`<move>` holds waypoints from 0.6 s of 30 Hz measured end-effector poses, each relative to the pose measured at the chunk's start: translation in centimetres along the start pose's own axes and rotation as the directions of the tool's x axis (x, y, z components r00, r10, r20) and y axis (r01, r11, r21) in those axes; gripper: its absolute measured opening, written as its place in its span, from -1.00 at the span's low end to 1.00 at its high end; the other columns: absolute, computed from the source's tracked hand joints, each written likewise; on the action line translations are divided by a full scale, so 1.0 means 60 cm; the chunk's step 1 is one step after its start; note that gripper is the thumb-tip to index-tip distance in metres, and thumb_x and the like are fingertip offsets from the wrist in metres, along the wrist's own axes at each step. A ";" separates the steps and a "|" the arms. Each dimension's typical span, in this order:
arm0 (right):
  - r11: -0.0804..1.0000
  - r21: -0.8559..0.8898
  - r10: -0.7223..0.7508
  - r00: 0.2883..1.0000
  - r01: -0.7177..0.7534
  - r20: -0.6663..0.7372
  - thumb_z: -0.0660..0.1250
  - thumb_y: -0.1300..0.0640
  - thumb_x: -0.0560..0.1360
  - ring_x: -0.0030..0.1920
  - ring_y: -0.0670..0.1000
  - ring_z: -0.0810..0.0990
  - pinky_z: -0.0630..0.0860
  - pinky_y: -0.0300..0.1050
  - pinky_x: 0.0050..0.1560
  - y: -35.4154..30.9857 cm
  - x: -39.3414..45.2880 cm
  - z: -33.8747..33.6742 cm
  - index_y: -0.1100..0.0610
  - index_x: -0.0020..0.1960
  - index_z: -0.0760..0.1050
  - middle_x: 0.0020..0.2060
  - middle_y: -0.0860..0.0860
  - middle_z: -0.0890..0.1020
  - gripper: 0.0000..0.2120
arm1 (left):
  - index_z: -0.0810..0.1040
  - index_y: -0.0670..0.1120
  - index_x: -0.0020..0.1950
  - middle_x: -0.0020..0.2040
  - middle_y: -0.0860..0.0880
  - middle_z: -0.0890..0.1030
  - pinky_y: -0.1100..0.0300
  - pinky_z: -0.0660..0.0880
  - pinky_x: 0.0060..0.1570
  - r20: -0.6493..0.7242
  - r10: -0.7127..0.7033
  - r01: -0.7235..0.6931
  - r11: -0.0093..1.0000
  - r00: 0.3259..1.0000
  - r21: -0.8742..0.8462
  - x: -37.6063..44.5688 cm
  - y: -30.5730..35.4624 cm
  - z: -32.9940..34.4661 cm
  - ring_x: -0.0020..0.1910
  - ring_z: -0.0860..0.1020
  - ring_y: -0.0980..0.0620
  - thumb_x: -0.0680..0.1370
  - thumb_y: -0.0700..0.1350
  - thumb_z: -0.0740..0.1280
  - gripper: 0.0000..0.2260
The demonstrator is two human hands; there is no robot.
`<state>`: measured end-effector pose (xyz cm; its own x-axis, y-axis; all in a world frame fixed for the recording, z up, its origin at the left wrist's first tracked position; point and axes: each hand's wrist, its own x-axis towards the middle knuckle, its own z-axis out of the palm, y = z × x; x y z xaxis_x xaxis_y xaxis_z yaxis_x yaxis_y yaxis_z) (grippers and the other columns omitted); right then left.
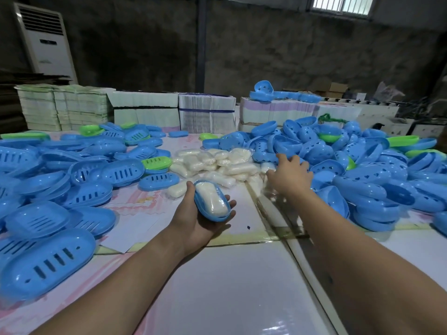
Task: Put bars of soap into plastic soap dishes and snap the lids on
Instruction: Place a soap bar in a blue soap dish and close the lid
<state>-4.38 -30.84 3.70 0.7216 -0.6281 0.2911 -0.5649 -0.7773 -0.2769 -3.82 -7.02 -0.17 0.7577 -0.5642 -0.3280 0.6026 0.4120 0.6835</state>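
Dim room, bright window (341,3), tabletop glare, fisheye-bent edges.

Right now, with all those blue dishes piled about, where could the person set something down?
The bare white tabletop nearest the person, between the forearms, is free. So is a smaller patch between the left hand, holding a soap-filled dish, and the slotted blue lids. It is crowded around the wrapped soap bars and the dish heap where the right hand reaches.

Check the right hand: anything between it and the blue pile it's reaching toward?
Nothing visible. The right hand is open, at the near edge of the pile of blue pieces. The left hand holds a soap-filled dish clear of that path.
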 end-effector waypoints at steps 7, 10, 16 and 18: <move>0.973 -0.154 0.203 0.957 -0.173 0.207 -0.06 -0.39 0.54 0.50 0.31 0.03 0.06 0.31 0.41 0.049 0.047 0.018 -0.29 0.54 -0.07 0.52 0.24 0.13 -0.39 | 0.56 -0.29 0.14 -0.02 -0.30 0.71 -0.15 0.42 0.26 0.026 -0.012 0.013 0.999 1.000 -0.031 0.008 0.002 -0.001 0.09 0.63 -0.23 0.61 0.38 0.03 -0.26; 0.971 -0.155 0.214 0.946 -0.180 0.244 -0.11 -0.46 0.50 0.50 0.30 0.04 0.06 0.28 0.41 0.045 0.055 0.019 -0.32 0.54 -0.12 0.50 0.25 0.22 -0.35 | 0.57 -0.29 0.16 0.02 -0.31 0.70 -0.14 0.48 0.16 0.027 -0.019 0.020 0.999 0.999 -0.031 0.009 0.002 -0.003 0.10 0.64 -0.23 0.61 0.39 0.04 -0.26; 0.973 -0.084 0.231 0.941 -0.216 0.249 0.01 -0.38 0.53 0.47 0.30 0.05 0.05 0.23 0.40 0.038 0.070 0.022 -0.31 0.49 0.10 0.45 0.30 0.25 -0.44 | 0.53 -0.28 0.23 0.03 -0.32 0.70 -0.15 0.54 0.05 0.011 -0.036 0.037 0.998 0.999 -0.048 0.010 0.004 -0.005 0.04 0.68 -0.23 0.61 0.37 0.06 -0.29; 0.975 -0.065 0.220 0.951 -0.211 0.217 0.04 -0.31 0.53 0.43 0.30 0.10 0.08 0.20 0.36 0.038 0.070 0.026 -0.29 0.43 0.22 0.40 0.32 0.30 -0.52 | 0.50 -0.26 0.30 0.05 -0.30 0.70 -0.16 0.56 0.00 -0.001 -0.032 0.032 0.998 0.999 -0.054 0.009 0.004 -0.004 0.02 0.70 -0.23 0.62 0.36 0.07 -0.30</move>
<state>-2.04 -35.20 2.84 0.6486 -0.7610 0.0171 -0.7293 -0.6277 -0.2723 -3.21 -7.08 -0.35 0.7380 -0.5767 -0.3505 0.6395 0.4316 0.6362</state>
